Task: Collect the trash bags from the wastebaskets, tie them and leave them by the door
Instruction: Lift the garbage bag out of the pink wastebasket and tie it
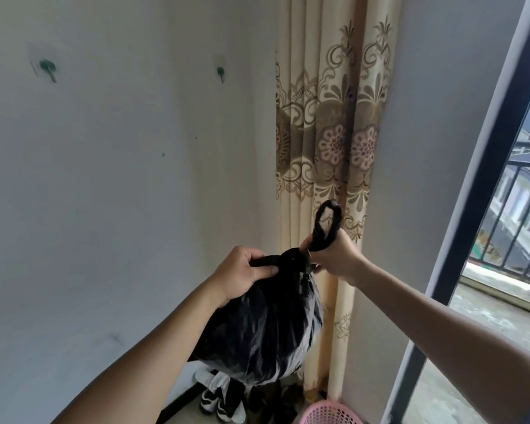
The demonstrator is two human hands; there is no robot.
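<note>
Knot [292, 258] sits between both fists: left hand [244, 272] clenches one handle, right hand [334, 255] clenches the other loop, black trash bag [257, 328] hanging below.

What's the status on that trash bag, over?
Left hand and right hand each grip a handle of the black trash bag, knot half tied. Bag held up above the pink wastebasket. Nothing in the way.
</note>
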